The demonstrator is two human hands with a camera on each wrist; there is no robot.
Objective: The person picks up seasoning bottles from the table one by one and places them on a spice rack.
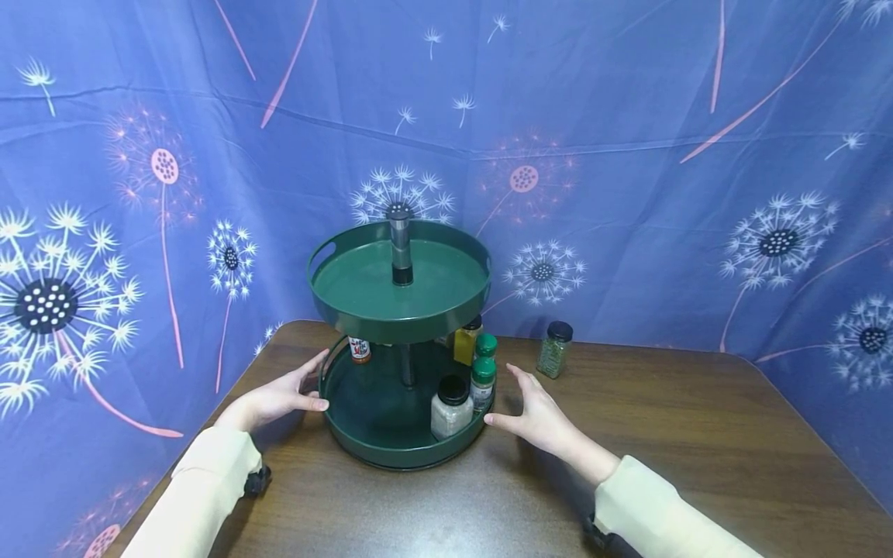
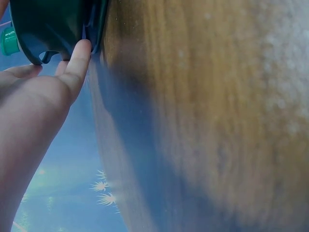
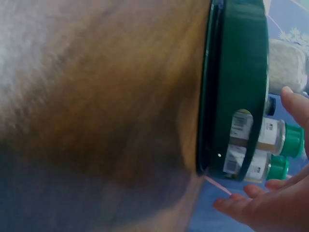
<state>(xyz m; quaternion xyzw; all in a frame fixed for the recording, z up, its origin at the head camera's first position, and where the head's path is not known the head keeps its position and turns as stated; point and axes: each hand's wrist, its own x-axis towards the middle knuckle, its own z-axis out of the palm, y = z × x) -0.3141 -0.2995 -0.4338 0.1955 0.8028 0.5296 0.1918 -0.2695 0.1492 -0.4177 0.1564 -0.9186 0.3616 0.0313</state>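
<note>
A dark green two-tier round spice rack (image 1: 377, 451) stands on the wooden table. My left hand (image 1: 279, 397) is at the left rim of its lower tray, thumb and fingers fairly straight; in the left wrist view the fingertips touch the tray (image 2: 48, 21) by its cutout. On the other side my right hand (image 1: 543, 416) is spread, thumb close to the rim; whether it touches is unclear. The lower tray bears a square jar of pale contents (image 1: 449, 417), two green-capped spice bottles (image 3: 271, 134), a yellow container (image 1: 463, 345) and a small white-and-red bottle (image 1: 360, 350).
The rack's upper tray (image 1: 349, 280) holds nothing around its central post (image 1: 401, 244). A black-capped jar of green flakes (image 1: 554, 353) stands on the table (image 1: 684, 418), behind my right hand. Blue dandelion-print cloth (image 1: 614, 232) hangs behind and at both sides.
</note>
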